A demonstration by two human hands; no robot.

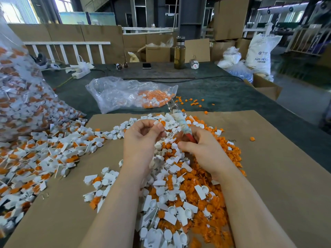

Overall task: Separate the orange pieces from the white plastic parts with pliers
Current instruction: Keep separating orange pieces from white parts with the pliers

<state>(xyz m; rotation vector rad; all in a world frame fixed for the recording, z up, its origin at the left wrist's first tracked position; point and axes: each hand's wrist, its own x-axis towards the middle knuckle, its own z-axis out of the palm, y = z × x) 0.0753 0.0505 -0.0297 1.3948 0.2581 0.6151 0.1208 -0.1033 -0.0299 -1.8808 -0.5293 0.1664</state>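
left hand point(143, 138) pinches one white plastic part with its orange piece point(160, 124) between thumb and curled fingers, held up over the middle of the cardboard sheet point(279, 176) that covers the near end of the tabletop point(223, 93). right hand point(202, 149) has fingers wrapped round the pliers point(180, 120) handles, tape-wrapped shank pointing away toward the far edge, nose blurred; can't tell if the nose is on the part yet, looks just beside it. progress, as a judgement: partway. under and right of the hands sits a mixed heap of separated white shells and loose orange pieces point(182, 203), orange thicker toward the right edge of the cardboard. still to do: a big spill of unsplit parts point(41, 158) along the left edge, fed from a full clear bag point(21, 97) at the far left, plus a second, mostly flat bag point(129, 93) beyond the cardboard with some orange in it. a few stray orange bits point(192, 102) on the green tabletop past the cardboard's far edge. lots left.
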